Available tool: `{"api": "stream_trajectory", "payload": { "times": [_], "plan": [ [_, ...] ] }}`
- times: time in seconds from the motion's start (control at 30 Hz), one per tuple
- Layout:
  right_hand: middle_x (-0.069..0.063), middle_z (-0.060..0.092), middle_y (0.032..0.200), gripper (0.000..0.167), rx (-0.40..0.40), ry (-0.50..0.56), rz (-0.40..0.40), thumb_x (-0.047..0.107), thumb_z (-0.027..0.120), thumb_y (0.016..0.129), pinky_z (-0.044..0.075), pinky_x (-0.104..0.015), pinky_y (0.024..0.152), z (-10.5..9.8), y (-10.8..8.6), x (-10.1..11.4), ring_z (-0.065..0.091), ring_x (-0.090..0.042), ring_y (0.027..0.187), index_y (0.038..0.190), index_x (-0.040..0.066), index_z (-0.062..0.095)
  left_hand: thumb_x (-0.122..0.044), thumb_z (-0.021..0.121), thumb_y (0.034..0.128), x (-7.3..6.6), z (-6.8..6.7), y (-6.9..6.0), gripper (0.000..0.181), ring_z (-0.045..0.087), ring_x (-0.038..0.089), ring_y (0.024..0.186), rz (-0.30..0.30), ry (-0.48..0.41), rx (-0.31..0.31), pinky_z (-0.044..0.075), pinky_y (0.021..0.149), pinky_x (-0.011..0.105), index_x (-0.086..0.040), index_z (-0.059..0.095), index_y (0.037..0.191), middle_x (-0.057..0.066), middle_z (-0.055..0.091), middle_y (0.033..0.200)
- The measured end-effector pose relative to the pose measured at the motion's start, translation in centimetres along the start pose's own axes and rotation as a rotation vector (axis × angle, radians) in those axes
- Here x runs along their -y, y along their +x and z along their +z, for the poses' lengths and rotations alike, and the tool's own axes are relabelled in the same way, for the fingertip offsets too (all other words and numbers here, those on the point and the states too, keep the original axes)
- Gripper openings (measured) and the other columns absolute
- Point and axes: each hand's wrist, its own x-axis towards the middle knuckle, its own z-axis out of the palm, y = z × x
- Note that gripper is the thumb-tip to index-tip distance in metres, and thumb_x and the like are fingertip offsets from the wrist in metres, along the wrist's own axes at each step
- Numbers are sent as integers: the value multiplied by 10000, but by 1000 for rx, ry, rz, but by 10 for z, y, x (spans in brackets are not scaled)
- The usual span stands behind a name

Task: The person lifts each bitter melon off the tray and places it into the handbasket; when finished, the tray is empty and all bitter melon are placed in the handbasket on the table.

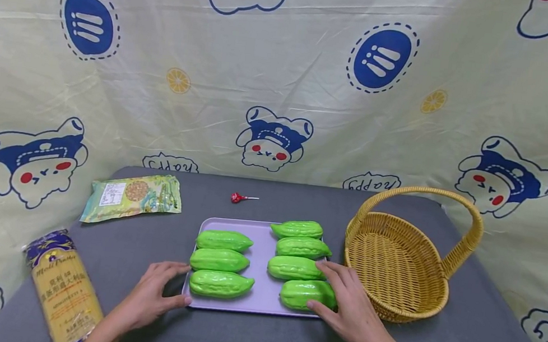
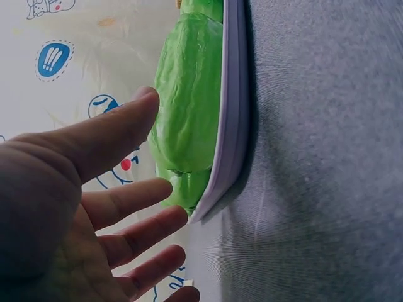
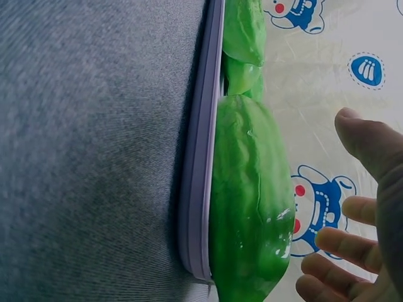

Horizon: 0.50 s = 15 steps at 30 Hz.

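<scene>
A lilac tray [image 1: 255, 298] carries green ridged vegetables in two columns: three on the left, such as the front one [image 1: 221, 284], and several on the right. My left hand [image 1: 150, 295] is at the tray's left edge, fingers spread, holding nothing; in the left wrist view this hand [image 2: 107, 207] is beside the vegetable [image 2: 189, 88]. Over the tray's right edge, my right hand [image 1: 356, 316] has its fingers extended by the front right vegetable [image 1: 308, 295]. In the right wrist view that hand [image 3: 359, 220] is apart from the vegetable [image 3: 249, 201].
A wicker basket [image 1: 397, 264] with a tall handle stands right of the tray. On the left lie a green snack packet [image 1: 134, 198] and a yellow pasta bag [image 1: 64, 291]. Behind the tray is a red lollipop [image 1: 236, 198]. A patterned cloth [image 1: 287, 54] hangs behind.
</scene>
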Motion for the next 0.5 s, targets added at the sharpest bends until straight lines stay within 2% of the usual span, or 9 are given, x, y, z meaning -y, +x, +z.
{"api": "stream_trajectory", "payload": {
  "times": [0.23, 0.5],
  "plan": [
    [-50, 604, 1168, 722, 9, -6, 2, 370, 805, 680, 468, -383, 852, 3, -3, -3, 540, -164, 1050, 1291, 87, 547, -299, 784, 725, 3, 2, 0, 545, 464, 313, 1160, -13, -15, 16, 332, 965, 527, -65, 627, 1192, 100, 606, 1234],
    [-19, 619, 1120, 692, 67, -18, 39, 372, 806, 682, 480, -378, 854, 4, -6, -7, 555, -154, 1027, 1267, 96, 561, -286, 783, 724, 7, 4, 1, 542, 459, 325, 1152, -20, -26, 27, 314, 915, 487, -60, 625, 1191, 108, 602, 1237]
  ]
}}
